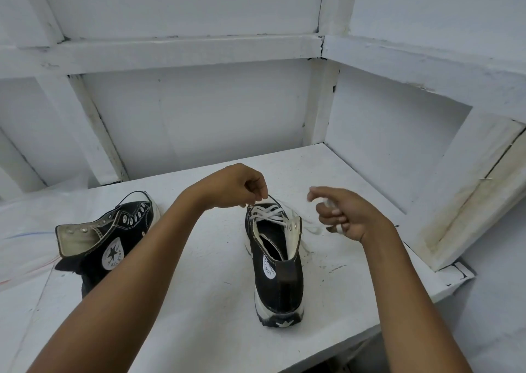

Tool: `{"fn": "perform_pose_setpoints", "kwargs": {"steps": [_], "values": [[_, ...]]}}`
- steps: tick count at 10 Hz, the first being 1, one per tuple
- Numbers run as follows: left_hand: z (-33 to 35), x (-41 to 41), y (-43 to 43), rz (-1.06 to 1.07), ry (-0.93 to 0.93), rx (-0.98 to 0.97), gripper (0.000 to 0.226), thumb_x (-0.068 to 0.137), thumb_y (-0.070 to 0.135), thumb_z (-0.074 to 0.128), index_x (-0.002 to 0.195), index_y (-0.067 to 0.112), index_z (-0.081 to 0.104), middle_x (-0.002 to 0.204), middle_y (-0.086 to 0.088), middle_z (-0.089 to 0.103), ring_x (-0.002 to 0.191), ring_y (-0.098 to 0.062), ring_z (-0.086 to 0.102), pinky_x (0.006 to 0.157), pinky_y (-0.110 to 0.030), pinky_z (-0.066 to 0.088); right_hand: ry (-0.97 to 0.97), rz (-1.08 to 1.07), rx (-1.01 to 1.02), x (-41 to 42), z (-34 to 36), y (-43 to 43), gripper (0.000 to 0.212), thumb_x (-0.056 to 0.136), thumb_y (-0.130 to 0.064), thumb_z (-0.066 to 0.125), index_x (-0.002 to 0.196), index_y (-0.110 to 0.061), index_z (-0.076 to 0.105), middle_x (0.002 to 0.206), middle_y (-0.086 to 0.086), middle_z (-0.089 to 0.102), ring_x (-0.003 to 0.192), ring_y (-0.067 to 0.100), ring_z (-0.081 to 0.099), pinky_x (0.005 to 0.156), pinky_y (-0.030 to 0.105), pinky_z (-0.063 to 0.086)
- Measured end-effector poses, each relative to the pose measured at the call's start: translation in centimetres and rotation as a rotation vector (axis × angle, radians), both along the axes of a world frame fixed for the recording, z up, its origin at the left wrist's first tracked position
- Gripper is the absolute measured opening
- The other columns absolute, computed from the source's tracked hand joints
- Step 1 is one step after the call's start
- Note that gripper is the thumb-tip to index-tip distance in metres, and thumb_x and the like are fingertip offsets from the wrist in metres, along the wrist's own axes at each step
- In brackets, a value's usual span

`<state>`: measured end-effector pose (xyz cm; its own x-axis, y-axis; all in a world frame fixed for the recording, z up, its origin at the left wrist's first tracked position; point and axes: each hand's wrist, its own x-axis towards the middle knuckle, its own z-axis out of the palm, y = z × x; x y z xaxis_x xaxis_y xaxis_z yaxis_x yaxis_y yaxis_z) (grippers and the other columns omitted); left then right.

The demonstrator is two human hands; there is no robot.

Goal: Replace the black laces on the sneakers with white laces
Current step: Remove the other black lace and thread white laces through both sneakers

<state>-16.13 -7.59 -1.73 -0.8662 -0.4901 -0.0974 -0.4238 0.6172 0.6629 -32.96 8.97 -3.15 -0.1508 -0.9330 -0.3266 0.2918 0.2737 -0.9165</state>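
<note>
surf: white table | on it: unlaced blk sneaker, far L | part-laced blk sneaker, ctr, heel twd cam

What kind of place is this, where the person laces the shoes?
Probably a plain, home-built work corner, not a shop: white-painted board walls with rough wooden framing, a scuffed white table, two black high-top sneakers, one partly threaded with a white lace.

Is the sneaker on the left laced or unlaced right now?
Unlaced: the left sneaker shows bare eyelets with no lace through them, unlike the right sneaker, whose lower eyelets carry white lace.
</note>
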Motion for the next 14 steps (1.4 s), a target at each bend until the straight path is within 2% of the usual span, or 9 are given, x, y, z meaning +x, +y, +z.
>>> {"fn": "perform_pose_setpoints", "kwargs": {"steps": [2, 3, 4, 6, 9, 10, 12, 13, 14], "values": [[-0.5, -1.0, 1.0, -0.132, -0.114, -0.060, 0.017, 0.087, 0.012, 0.068, 0.092, 0.023, 0.078, 0.082, 0.015, 0.073, 0.065, 0.007, 0.057, 0.060, -0.010, 0.040, 0.247, 0.135, 0.093, -2.7, -4.6, -2.1, 0.017, 0.102, -0.008, 0.046, 0.087, -0.007, 0.053, 0.043, -0.013, 0.053, 0.032, -0.003, 0.041, 0.035, 0.011, 0.020], [-0.8, -1.6, 1.5, -0.181, -0.177, -0.090, 0.014, 0.089, 0.016, 0.067, 0.096, 0.019, 0.079, 0.080, 0.016, 0.071, 0.066, 0.006, 0.057, 0.061, -0.011, 0.039, 0.333, 0.159, 0.168, -2.3, -4.7, -2.1, 0.010, 0.094, -0.014, 0.058, 0.090, -0.007, 0.064, 0.055, -0.009, 0.059, 0.045, 0.000, 0.045, 0.049, 0.020, 0.025], [-0.8, -2.0, 1.8, -0.214, -0.230, -0.125, 0.015, 0.091, 0.023, 0.065, 0.093, 0.016, 0.078, 0.086, 0.002, 0.073, 0.072, -0.007, 0.056, 0.068, -0.024, 0.044, 0.352, 0.202, 0.197, -2.1, -4.8, -2.1, 0.020, 0.072, -0.028, 0.072, 0.087, -0.014, 0.072, 0.066, -0.003, 0.061, 0.059, 0.010, 0.041, 0.059, 0.028, 0.022], [-0.7, -2.3, 2.2, -0.234, -0.257, -0.094, 0.020, 0.093, 0.029, 0.064, 0.087, 0.014, 0.076, 0.071, 0.004, 0.065, 0.065, -0.010, 0.051, 0.065, -0.026, 0.042, 0.521, 0.263, 0.176, -1.1, -2.6, -1.2, 0.015, 0.095, -0.015, 0.056, 0.097, -0.006, 0.068, 0.047, -0.015, 0.051, 0.045, 0.006, 0.030, 0.044, 0.020, 0.017], [-0.7, -2.0, 2.3, -0.198, -0.177, -0.007, 0.017, 0.091, 0.028, 0.070, 0.087, 0.012, 0.074, 0.068, 0.009, 0.062, 0.064, -0.005, 0.051, 0.062, -0.020, 0.042, 0.530, 0.263, 0.187, -1.0, -2.9, -1.2, 0.007, 0.087, -0.011, 0.062, 0.087, -0.010, 0.069, 0.047, -0.009, 0.042, 0.045, 0.006, 0.028, 0.046, 0.021, 0.016], [-0.7, -1.9, 2.4, -0.186, -0.174, 0.001, 0.015, 0.091, 0.026, 0.069, 0.091, 0.012, 0.075, 0.075, 0.006, 0.066, 0.070, -0.008, 0.056, 0.066, -0.022, 0.045, 0.505, 0.288, 0.132, -0.8, -2.9, -1.0, 0.016, 0.072, -0.019, 0.062, 0.083, -0.009, 0.066, 0.048, -0.012, 0.050, 0.048, 0.006, 0.031, 0.046, 0.020, 0.019], [-0.7, -1.6, 1.9, -0.135, -0.129, 0.050, 0.011, 0.089, 0.014, 0.070, 0.098, 0.013, 0.076, 0.068, 0.017, 0.069, 0.066, 0.004, 0.059, 0.063, -0.010, 0.044, 0.594, 0.223, 0.049, -1.7, -3.5, -0.9, 0.028, 0.070, -0.030, 0.071, 0.080, -0.005, 0.074, 0.073, 0.014, 0.060, 0.065, 0.019, 0.047, 0.048, 0.019, 0.034], [-0.5, -1.2, 1.5, -0.099, -0.095, 0.066, 0.011, 0.089, 0.009, 0.070, 0.096, 0.015, 0.076, 0.064, 0.021, 0.068, 0.063, 0.007, 0.059, 0.062, -0.010, 0.044, 0.636, 0.260, 0.024, -2.3, -3.4, -0.6, 0.012, 0.080, -0.022, 0.072, 0.070, -0.015, 0.075, 0.074, 0.010, 0.063, 0.066, 0.011, 0.053, 0.059, 0.020, 0.040], [-0.3, -0.7, 1.2, -0.065, -0.065, 0.056, 0.010, 0.088, 0.010, 0.070, 0.095, 0.016, 0.075, 0.071, 0.015, 0.070, 0.067, 0.005, 0.061, 0.066, -0.014, 0.044, 0.619, 0.302, 0.033, -2.4, -3.0, -0.3, 0.012, 0.066, -0.031, 0.072, 0.068, -0.019, 0.075, 0.074, 0.003, 0.069, 0.071, 0.006, 0.059, 0.074, 0.024, 0.045]]}}
